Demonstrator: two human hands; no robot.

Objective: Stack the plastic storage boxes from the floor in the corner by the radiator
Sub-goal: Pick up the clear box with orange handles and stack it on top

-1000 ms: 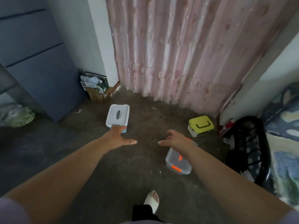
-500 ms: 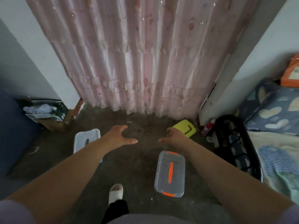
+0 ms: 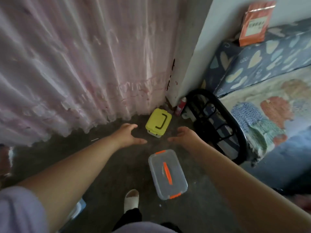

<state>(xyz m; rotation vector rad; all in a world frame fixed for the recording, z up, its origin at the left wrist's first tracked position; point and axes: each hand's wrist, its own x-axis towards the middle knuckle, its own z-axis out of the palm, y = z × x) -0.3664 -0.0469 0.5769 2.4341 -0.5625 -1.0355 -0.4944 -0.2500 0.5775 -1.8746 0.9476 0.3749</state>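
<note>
Mostly the pink curtain (image 3: 75, 64) fills my view, hanging down to the dark floor (image 3: 109, 165) and meeting a white wall at the corner. To the right lies a bed (image 3: 272, 61) with heart-print bedding, and its black metal end frame (image 3: 220, 126) curves down beside the corner.

Both bare forearms reach forward and down from lilac sleeves, angled in toward each other. Between them, close to my feet, the clear storage box (image 3: 159, 165) sits flat on the floor with its lid on, orange handle and orange clips showing. Further ahead, near the curtain hem and the wall corner, the yellow-lidded box (image 3: 156, 121) rests with its dark handle up.

My left hand (image 3: 127, 134) hovers just left of the yellow-lidded box, fingers spread wide, thumb pointing inward, holding nothing. My right hand (image 3: 186, 137) hovers just right of it, palm turned inward, fingers loosely curved, also empty. Neither hand touches a box.

One foot in a pale slipper (image 3: 131, 199) stands left of the clear box. A pale box corner (image 3: 80, 206) peeks from under my left forearm. A red can (image 3: 181, 106) stands against the wall, and an orange packet (image 3: 254, 22) lies on the bed.
</note>
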